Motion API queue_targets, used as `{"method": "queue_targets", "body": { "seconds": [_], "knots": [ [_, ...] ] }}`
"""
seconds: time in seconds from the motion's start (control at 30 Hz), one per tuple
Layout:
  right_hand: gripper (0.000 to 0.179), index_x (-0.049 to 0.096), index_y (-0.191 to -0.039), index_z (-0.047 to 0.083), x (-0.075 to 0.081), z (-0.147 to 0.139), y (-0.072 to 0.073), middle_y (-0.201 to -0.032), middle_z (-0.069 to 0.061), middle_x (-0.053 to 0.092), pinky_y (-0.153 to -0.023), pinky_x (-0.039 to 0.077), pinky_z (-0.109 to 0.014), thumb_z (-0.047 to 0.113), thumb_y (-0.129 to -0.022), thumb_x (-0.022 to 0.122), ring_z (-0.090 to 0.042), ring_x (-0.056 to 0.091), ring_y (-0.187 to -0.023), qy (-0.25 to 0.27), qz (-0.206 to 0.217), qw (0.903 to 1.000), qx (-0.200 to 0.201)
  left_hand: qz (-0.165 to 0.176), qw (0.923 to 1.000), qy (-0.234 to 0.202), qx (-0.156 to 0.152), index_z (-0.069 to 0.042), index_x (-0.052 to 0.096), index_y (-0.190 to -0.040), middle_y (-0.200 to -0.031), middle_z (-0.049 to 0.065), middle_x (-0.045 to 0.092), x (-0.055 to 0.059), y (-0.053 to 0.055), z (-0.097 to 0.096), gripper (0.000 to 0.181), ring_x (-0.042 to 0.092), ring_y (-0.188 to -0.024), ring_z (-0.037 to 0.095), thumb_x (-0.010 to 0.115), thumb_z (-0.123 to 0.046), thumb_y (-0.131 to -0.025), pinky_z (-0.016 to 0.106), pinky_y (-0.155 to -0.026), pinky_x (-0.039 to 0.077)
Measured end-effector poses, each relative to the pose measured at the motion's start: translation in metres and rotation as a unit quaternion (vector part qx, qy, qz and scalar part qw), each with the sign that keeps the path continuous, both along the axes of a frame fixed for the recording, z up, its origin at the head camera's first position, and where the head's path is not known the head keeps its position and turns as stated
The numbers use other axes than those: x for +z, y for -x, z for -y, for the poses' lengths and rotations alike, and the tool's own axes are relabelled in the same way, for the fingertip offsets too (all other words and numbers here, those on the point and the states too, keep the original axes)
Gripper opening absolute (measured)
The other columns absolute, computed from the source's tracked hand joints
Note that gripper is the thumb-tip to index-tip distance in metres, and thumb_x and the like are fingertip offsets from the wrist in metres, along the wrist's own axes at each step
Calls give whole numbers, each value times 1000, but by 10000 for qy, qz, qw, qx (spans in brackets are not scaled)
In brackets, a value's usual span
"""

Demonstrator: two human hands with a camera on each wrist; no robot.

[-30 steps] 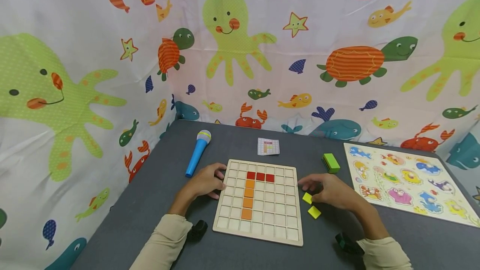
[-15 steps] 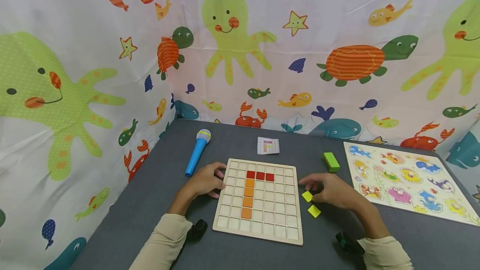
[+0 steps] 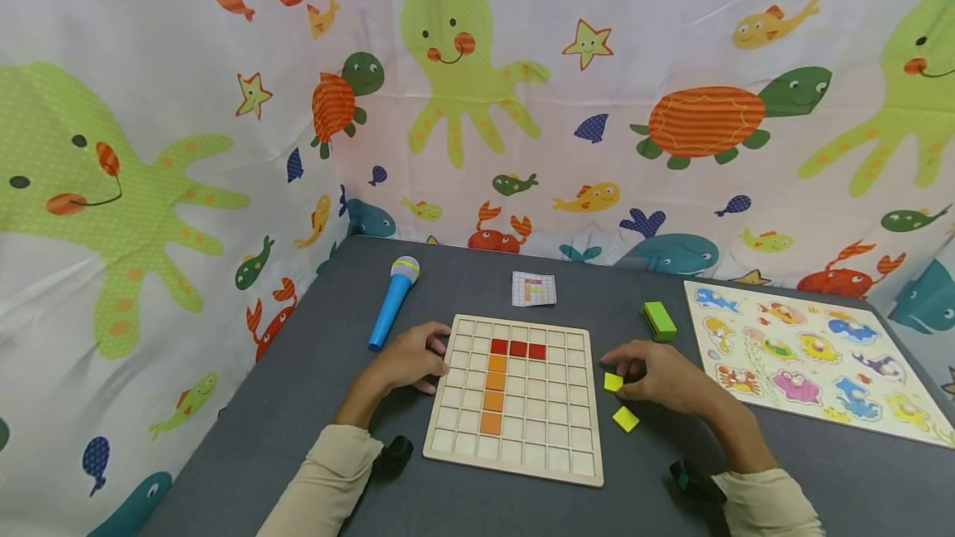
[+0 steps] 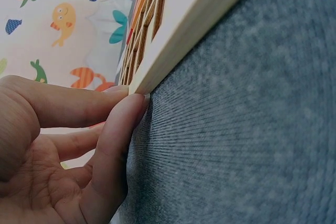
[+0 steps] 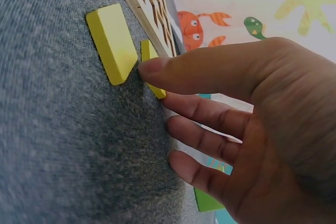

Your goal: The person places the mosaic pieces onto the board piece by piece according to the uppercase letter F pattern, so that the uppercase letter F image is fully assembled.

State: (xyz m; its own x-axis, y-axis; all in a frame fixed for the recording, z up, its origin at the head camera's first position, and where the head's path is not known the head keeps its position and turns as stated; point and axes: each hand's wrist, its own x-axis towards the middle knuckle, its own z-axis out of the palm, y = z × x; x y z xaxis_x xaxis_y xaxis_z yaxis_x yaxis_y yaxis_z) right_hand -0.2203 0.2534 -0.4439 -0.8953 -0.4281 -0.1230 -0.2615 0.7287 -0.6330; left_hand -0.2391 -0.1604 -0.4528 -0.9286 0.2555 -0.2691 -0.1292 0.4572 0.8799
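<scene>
A wooden grid board point(image 3: 550, 429) lies mid-table, with a row of red tiles point(image 3: 518, 350) and a column of orange tiles point(image 3: 492, 401) set in its cells. At its left edge, my left hand point(image 3: 409, 357) pinches the rim between thumb and finger, as the left wrist view shows. Beside the right edge, my right hand point(image 3: 656, 374) holds a yellow tile point(image 3: 613, 382) between thumb and fingers, low over the table. The thumb hides part of that tile in the right wrist view. A second yellow tile point(image 3: 625, 418) lies just nearer on the cloth.
Behind the board lies a small pattern card point(image 3: 534, 289). A blue toy microphone point(image 3: 394, 305) is at the back left. Stacked green blocks point(image 3: 659, 321) stand beyond my right hand, and a sea-animal puzzle board point(image 3: 813, 359) lies at the right. A printed curtain point(image 3: 522, 106) hangs behind the table.
My right hand has shifted slightly away and to the right, and the yellow tile at its fingertips has moved and turned with it. The left hand and board have stayed put.
</scene>
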Motion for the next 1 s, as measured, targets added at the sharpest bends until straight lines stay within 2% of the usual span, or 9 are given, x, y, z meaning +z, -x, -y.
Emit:
{"method": "queue_targets", "body": {
  "seconds": [0.47,0.73,1.0],
  "knots": [
    [37,78,-122,10,-1,2,2,-95,3,66,-68,48,-26,18,-87,84,-14,56,-85,-42,-250,9997,-53,-16,10000,71,10,-6,54,-152,-121,16,59,2,-1,2,64,69,-89,25,73,1,-90,38,-63,67],
    [35,78,-122,11,4,9,-2,-98,3,65,-70,49,-26,20,-89,83,-17,56,-89,4,-326,9993,-194,-2,10000,-7,-42,-6,54,-152,-120,16,59,1,-1,1,64,69,-88,24,73,1,-91,39,-63,67],
    [36,77,-125,9,6,22,-5,-100,3,64,-73,51,-26,18,-91,82,-17,57,-91,130,-356,9993,-65,-17,10000,9,-12,-6,54,-151,-120,16,59,1,-2,0,63,68,-87,24,72,2,-91,39,-63,67]
  ]
}}
